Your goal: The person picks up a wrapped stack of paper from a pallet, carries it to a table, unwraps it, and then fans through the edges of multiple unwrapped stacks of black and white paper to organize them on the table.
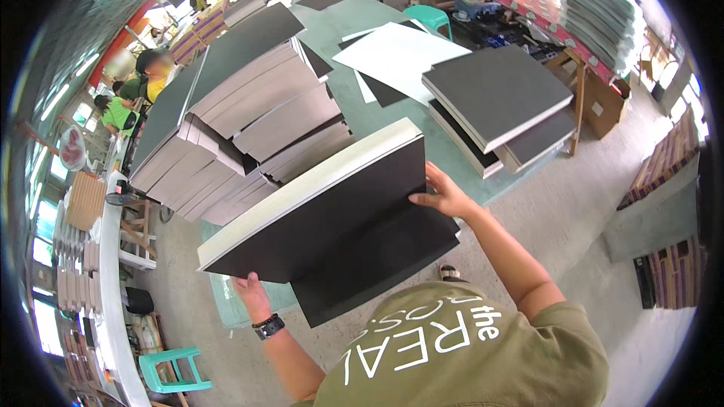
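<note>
Tilted between my hands is a large, thick black book-like block (339,211) with a cream-white edge along its top. My left hand (253,298) is closed on its lower left corner. At the right end, my right hand (445,194) grips the side, thumb lying on the black face. Below it shows another black panel (373,267); I cannot tell whether the two are joined. Tall stacks of similar thick blocks (268,105) with black tops and pale edges stand just beyond, at the left. More black blocks (498,94) are piled to the right.
White sheets (400,56) and black boards lie on the green-topped table (347,26). A green stool (175,369) stands at the lower left, another (430,19) behind the table. Cartons (603,105) and striped stacks (671,275) are at the right. People (121,111) work at the far left.
</note>
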Demonstrator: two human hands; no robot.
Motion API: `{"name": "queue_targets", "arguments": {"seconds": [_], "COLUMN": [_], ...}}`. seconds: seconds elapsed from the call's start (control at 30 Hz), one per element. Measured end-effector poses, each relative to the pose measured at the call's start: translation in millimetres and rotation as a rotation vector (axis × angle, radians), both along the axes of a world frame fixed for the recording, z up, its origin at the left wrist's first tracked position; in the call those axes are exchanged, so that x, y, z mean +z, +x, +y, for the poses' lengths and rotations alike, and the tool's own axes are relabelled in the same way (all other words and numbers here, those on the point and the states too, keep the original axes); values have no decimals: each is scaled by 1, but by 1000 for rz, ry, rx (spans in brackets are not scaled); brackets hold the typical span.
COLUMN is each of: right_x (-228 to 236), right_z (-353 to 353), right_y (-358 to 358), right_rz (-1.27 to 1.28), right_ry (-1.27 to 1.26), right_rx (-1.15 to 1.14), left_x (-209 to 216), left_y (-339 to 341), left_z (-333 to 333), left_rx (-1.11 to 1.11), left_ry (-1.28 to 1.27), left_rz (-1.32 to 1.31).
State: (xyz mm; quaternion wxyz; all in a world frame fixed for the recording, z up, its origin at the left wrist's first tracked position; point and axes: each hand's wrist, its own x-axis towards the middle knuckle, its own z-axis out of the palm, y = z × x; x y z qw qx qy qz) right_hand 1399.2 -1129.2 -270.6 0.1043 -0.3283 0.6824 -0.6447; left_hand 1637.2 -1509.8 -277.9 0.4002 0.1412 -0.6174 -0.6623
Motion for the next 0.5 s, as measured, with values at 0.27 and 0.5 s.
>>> {"name": "queue_targets", "arguments": {"seconds": [0.27,0.5], "right_x": [24,37], "right_z": [5,9], "right_y": [11,12], "right_rz": [98,-320], "right_ry": [-3,-129], "right_rx": [-173,-46], "left_x": [-18,-38], "left_y": [28,28], "left_z": [-3,15], "left_rx": [67,254], "left_ry": [-181,28], "left_rz": [9,-6]}}
